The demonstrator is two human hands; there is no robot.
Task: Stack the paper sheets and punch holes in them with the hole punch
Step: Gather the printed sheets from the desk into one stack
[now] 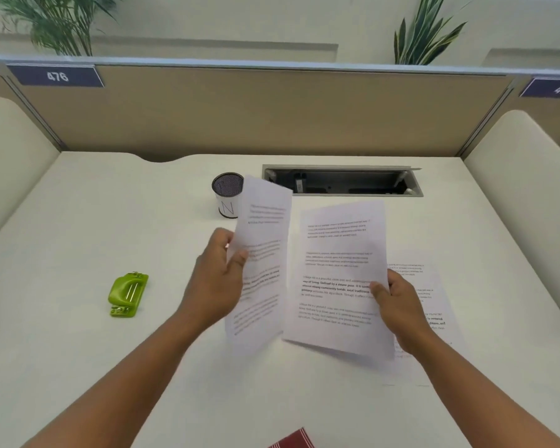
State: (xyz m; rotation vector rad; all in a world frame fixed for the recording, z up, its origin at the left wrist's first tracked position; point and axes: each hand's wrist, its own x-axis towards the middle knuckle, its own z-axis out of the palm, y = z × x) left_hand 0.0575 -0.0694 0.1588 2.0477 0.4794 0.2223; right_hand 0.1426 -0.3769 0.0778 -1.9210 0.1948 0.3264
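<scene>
My left hand (219, 279) grips a printed paper sheet (265, 253) by its left edge and holds it lifted and tilted above the white desk (143, 367). In my right hand (398, 305) is a second printed sheet (340, 270), pinched at its right edge and raised off the desk. A third sheet (434, 305) lies flat on the desk under my right hand, partly hidden. The green hole punch (127, 295) rests on the desk to the left, well apart from both hands.
A small cylindrical cup (227, 194) with a dark mesh top stands behind the left sheet. A cable tray opening (341, 181) is set into the desk at the back. Partition walls ring the desk. A red striped object (293, 439) shows at the near edge.
</scene>
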